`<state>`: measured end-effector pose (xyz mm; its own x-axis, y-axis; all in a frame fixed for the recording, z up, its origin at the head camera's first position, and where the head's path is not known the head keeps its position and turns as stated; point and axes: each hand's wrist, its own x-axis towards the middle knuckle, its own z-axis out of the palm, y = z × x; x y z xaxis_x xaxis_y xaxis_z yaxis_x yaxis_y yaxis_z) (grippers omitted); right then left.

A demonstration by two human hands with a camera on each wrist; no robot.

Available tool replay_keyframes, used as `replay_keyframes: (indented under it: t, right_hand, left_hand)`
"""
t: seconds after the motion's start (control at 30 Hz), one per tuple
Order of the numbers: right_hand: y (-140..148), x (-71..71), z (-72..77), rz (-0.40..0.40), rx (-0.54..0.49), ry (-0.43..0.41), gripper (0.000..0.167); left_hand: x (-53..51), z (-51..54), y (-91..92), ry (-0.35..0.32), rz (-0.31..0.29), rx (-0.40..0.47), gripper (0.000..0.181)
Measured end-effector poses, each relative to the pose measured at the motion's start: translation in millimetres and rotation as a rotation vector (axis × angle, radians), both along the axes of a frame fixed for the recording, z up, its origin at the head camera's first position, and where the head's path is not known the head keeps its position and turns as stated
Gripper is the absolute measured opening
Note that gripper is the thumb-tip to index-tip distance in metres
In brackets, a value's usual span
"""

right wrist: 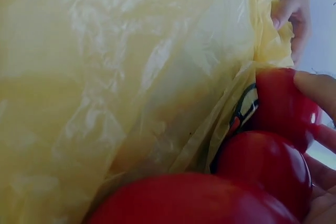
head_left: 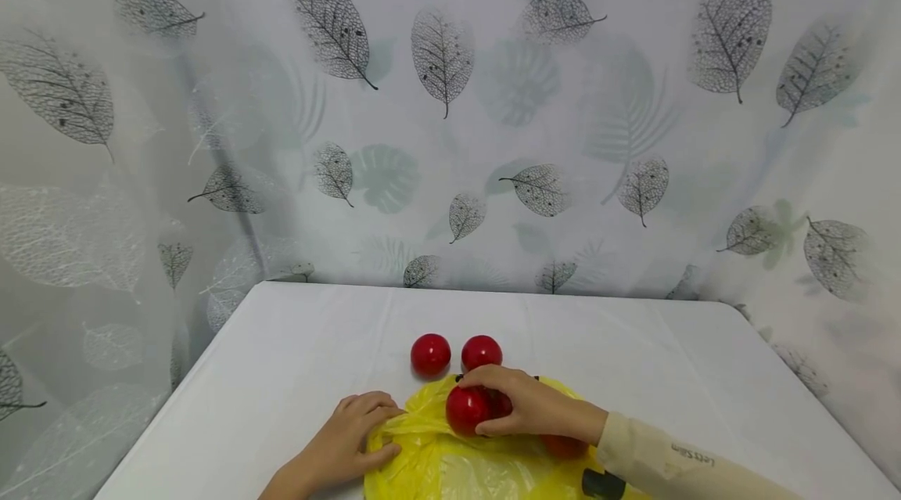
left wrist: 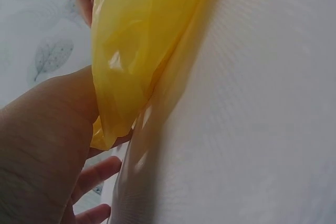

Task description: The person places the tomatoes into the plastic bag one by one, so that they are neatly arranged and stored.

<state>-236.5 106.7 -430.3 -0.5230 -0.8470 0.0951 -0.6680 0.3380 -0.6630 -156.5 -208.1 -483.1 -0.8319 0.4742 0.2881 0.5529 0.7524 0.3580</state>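
Observation:
A yellow plastic bag (head_left: 415, 469) lies at the front of the table. At the bag's left edge, my left hand (head_left: 352, 437) grips the plastic, which passes between thumb and fingers in the left wrist view. My right hand (head_left: 528, 402) holds a shiny red ball (head_left: 467, 411) at the bag's mouth, thumb on the near side and fingers over the far side. In the right wrist view, a second red ball (right wrist: 268, 169) and a third red ball (right wrist: 194, 203) lie beside the held one. Part of a reddish ball (head_left: 563, 447) shows under my right wrist.
Two more red balls, a left one (head_left: 431, 355) and a right one (head_left: 482, 352), stand on the white table (head_left: 317, 343) just beyond the bag. A leaf-patterned curtain (head_left: 479, 140) hangs behind the table. A dark patch (head_left: 603, 483) shows on the bag near my right sleeve.

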Motion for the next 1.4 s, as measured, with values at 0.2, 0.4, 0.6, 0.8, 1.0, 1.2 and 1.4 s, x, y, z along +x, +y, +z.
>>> replay_keyframes:
  t: [0.2,0.4,0.6,0.8,1.0,1.2,1.4]
  right_hand:
    - [-0.7,-2.9,1.9,-0.006,0.028,0.017,0.045]
    - [-1.3,-3.6,5.8,0.012,0.012,0.025,0.042]
    - [-0.1,-4.4,4.8,0.006,-0.012,0.013,0.037]
    - [1.9,-4.2,4.4,0.002,-0.044,0.014,0.031]
    - [3.4,-2.8,5.1,-0.003,-0.073,0.024,0.027]
    - [5.1,-4.2,6.8,0.008,-0.134,0.059,0.025]
    - [6.1,-7.3,12.2,-0.008,-0.185,0.059,0.025]
  left_hand:
    - [0.7,0.0,0.0,0.003,0.009,0.003,0.037]
    - [0.3,1.6,0.4,-0.007,0.020,0.001,0.037]
    - [0.6,1.1,0.3,-0.011,0.014,0.006,0.037]
    - [-0.2,-2.0,-0.4,-0.001,0.014,-0.002,0.037]
    - [-0.8,-3.4,-1.0,0.012,-0.001,-0.009,0.037]
    - [0.0,-1.5,-1.0,0.024,-0.012,-0.006,0.037]
    - [0.3,-1.4,-1.3,0.020,-0.014,0.001,0.036]
